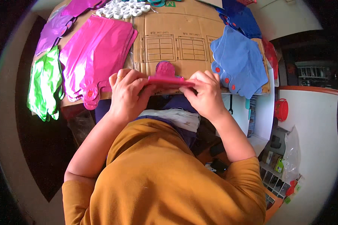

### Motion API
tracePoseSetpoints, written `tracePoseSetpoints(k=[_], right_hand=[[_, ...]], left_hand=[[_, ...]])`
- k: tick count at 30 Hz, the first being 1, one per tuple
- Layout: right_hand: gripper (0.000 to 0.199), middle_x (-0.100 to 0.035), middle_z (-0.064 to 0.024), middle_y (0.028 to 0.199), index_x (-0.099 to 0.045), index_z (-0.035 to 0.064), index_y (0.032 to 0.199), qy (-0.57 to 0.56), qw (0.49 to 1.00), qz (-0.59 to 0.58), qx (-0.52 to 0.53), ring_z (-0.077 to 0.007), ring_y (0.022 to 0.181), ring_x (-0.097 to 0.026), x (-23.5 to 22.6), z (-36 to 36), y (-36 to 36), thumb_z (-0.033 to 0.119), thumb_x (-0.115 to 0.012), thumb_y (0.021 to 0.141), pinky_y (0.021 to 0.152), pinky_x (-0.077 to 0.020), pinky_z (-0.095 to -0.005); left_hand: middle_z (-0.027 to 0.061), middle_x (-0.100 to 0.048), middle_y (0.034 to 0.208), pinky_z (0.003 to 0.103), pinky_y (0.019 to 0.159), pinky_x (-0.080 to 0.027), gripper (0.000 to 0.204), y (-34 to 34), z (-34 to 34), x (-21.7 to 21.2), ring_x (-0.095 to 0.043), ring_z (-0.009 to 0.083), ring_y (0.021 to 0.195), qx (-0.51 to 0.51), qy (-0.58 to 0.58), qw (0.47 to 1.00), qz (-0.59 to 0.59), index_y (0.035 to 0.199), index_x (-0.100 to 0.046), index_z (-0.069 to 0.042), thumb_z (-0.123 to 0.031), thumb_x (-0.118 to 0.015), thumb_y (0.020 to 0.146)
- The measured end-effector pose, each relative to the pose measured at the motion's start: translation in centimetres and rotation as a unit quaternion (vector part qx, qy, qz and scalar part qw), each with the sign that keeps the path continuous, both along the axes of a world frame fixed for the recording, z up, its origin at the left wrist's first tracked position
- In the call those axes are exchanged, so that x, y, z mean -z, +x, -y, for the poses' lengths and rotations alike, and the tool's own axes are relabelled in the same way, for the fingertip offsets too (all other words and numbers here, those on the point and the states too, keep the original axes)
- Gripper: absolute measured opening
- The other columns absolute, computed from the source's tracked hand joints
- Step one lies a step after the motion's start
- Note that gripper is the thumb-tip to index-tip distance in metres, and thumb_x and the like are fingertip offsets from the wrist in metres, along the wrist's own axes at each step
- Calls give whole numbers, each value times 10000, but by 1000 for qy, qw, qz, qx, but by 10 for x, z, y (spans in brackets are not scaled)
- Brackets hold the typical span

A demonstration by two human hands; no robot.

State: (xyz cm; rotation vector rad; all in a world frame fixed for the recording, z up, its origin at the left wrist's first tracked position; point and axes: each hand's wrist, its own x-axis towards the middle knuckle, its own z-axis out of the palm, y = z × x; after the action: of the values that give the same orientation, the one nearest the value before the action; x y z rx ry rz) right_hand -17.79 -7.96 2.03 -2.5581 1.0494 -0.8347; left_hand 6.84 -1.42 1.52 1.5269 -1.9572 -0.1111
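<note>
Over the near edge of the cardboard, both my hands grip a folded pink foil balloon (165, 80), flat and without air. Its rounded tab sticks up on the far side, between the hands. My left hand (128, 92) pinches the left end between thumb and fingers, a ring on one finger. At the right end my right hand (205, 92) pinches the fold in the same way. Left of my left hand lies a stack of flat pink foil balloons (99, 52), tabs toward me. Flat blue foil balloons (240, 60) with red spots lie fanned out at right.
The printed cardboard (169, 28) covers the table. White rings (124, 9) are heaped at the far side. Green foil (45, 82) and purple foil (56, 30) lie at left, dark blue foil (244, 18) at far right. White strands (172, 116) rest by my lap. A red bucket (281, 110) stands right.
</note>
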Motion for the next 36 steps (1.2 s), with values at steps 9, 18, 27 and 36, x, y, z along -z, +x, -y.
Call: tracePoseSetpoints(k=[9, 18, 27, 36], right_hand=[[197, -634, -18, 804, -715, 107, 755, 43, 998, -5, 54, -244, 831, -591, 3, -4, 6, 273, -815, 786, 770, -370, -423], [203, -605, -38, 783, -705, 114, 738, 73, 993, -52, 72, -263, 837, -586, -4, -2, 13, 283, -783, 820, 761, -356, -444], [210, -600, -54, 794, -715, 117, 746, 86, 993, -47, 70, -271, 838, -580, -4, 0, 13, 300, -776, 830, 764, -353, -446], [158, -595, 4, 880, -710, 146, 927, -196, 978, 25, -65, -203, 843, -565, 19, 2, -7, 174, -769, 783, 777, -399, -378]], left_hand=[[46, -659, 982, 423, 885, -381, 195, -3, 0, 0, -568, 281, 984, -41, 16, 999, -6, 853, -710, -74, -226, -811, 782], [46, -665, 1004, 413, 926, -362, 182, -4, -1, -9, -558, 262, 1024, -63, 77, 994, -34, 895, -747, -67, -236, -780, 837], [44, -646, 991, 438, 919, -361, 163, -4, -1, 0, -559, 273, 1029, -74, 64, 994, -52, 865, -767, -86, -248, -754, 847], [-3, -637, 989, 420, 910, -372, 212, 6, -6, -1, -575, 238, 1023, 5, -78, 996, 32, 967, -748, -149, -159, -777, 757]])
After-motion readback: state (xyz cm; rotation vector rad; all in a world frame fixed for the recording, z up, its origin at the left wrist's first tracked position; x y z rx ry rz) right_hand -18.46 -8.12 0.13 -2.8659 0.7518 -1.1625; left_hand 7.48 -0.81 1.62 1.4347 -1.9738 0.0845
